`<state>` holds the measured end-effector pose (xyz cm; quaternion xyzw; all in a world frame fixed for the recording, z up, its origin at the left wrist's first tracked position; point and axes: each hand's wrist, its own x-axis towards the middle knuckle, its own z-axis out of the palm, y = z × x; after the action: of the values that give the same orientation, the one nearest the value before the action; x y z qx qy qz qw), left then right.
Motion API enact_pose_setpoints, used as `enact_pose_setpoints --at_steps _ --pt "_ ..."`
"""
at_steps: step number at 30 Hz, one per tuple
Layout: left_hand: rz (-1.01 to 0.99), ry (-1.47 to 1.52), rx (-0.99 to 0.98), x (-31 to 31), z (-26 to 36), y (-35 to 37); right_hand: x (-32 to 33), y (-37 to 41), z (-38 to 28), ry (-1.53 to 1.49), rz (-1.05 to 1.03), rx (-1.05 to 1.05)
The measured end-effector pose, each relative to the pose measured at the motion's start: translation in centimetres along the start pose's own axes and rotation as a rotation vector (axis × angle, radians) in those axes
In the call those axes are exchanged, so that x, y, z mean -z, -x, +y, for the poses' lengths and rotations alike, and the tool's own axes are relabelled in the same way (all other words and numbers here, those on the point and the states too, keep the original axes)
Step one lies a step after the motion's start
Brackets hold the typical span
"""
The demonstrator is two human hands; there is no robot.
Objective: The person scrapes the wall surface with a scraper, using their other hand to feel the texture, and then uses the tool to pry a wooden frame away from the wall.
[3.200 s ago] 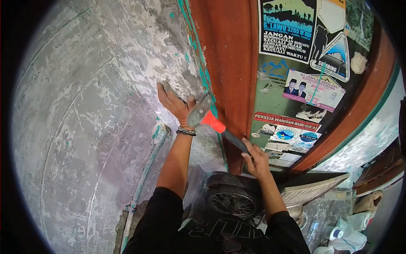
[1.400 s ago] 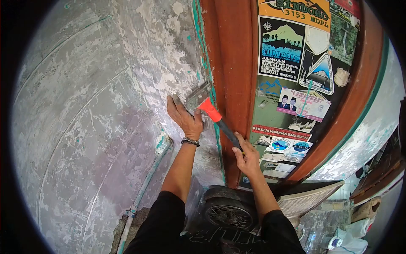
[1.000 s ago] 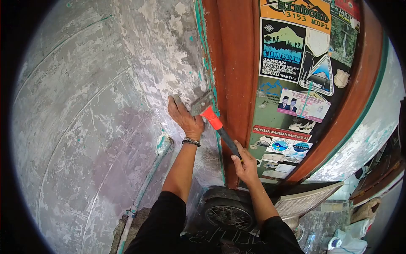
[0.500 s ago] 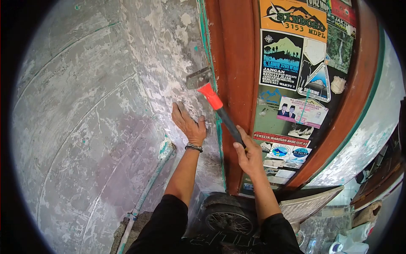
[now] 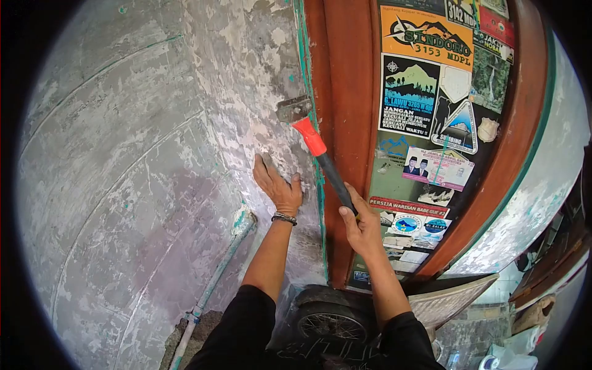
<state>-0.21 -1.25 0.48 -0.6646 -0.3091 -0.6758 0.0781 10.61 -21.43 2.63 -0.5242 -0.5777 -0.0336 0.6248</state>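
My right hand (image 5: 362, 227) is wrapped round the black handle of a scraper (image 5: 336, 179) with a red neck. Its wide, dirty metal blade lies against the patchy wall (image 5: 259, 80), close to the teal-painted edge by the wooden door frame (image 5: 345, 80). Below and left of the blade, my left hand (image 5: 277, 188) rests flat on the same wall strip, fingers stretched upward and thumb apart. A dark braided bracelet (image 5: 284, 219) circles that wrist. Flaking paint and pale bare patches cover the wall around both hands.
A door panel covered in stickers (image 5: 410, 92) stands right of the frame. On the left, a teal-stained pipe (image 5: 217, 274) runs down the grey wall. A spoked wheel (image 5: 333, 324) sits low in front of me, beside a slanted woven-looking panel (image 5: 453, 299).
The view has shifted slightly. The scraper blade appears a little higher and farther right, near the teal edge. My left hand stays flat on the wall, and my right keeps its grip.
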Motion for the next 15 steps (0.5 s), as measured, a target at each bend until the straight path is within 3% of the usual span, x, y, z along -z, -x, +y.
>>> enact_pose_setpoints --at_steps 2,4,10,15 --pt "0.012 -0.051 -0.038 0.2 0.1 0.0 -0.1 0.0 0.5 -0.012 -0.001 0.000" --pt "0.015 -0.040 -0.037 0.2 0.2 0.0 -0.2 -1.2 1.0 0.063 0.084 0.199" --pt "0.011 0.001 -0.024 0.1 0.0 0.0 1.1 -2.3 -1.1 0.042 0.002 0.013" --pt "0.007 -0.013 -0.030 0.1 0.1 0.1 2.2 -3.5 -1.8 0.051 -0.010 0.034"
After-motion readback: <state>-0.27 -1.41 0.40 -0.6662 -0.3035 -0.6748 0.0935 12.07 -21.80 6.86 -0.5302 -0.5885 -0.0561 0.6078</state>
